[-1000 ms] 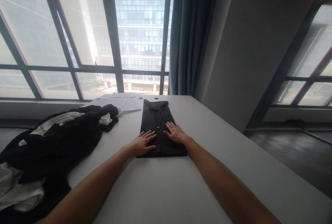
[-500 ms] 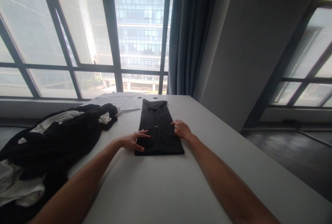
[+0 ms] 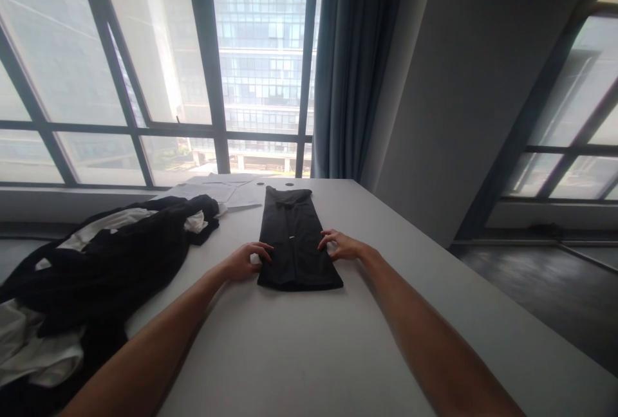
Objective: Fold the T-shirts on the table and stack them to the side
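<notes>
A black cloth (image 3: 293, 266), folded long and thin, lies flat on a white table (image 3: 299, 346). Its far end is near the table's far edge, and its near end is well back from the person. It is also well in from the table's right edge. A little white mark (image 3: 291, 237) shows on its middle. The left hand (image 3: 243, 261) is at the left side of the cloth, half curled, with its fingertips on top. The right hand (image 3: 344, 245) is at the right side, also half curled, with a small gap between finger and thumb. Both seem to pinch the sides, but the thumb tips are hidden, so I cannot tell how firm the hold is. The near end bends a bit, so it may not be quite flat there. I think the step now is getting hold of the two sides together. The next move would call for an even grip, so the layers do not slip. A heap of clothes (image 3: 149, 243), black with white bits, lies by the table's left edge. Papers (image 3: 224, 193) lie at the far left corner.
</notes>
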### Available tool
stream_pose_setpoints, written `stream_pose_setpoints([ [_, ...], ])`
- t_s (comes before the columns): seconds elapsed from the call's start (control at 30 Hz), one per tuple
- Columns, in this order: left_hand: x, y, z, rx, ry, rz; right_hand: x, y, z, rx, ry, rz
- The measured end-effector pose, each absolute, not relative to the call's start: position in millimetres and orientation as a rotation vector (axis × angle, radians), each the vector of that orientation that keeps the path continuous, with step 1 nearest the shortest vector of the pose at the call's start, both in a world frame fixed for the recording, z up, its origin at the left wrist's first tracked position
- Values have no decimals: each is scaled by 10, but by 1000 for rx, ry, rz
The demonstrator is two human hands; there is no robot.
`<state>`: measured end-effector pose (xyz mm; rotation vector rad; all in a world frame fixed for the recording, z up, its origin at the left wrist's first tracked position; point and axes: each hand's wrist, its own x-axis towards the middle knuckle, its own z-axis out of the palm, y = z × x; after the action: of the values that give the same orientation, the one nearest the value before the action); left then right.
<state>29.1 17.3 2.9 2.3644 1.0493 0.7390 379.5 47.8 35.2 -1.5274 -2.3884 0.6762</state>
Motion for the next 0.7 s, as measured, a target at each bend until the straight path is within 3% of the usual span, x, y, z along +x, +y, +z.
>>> stream_pose_setpoints([
  [0.2, 404, 189, -60, 2320, 1329, 1016, 3748, 522, 354, -1255, -2367, 852],
  [0.4, 477, 152, 2, 2116, 1326, 1242, 3733, 542, 363, -1085, -1887, 1016],
  [0.7, 466, 59, 299, 1845, 1018, 820, 3723, 391, 479, -1054, -1886, 1408],
])
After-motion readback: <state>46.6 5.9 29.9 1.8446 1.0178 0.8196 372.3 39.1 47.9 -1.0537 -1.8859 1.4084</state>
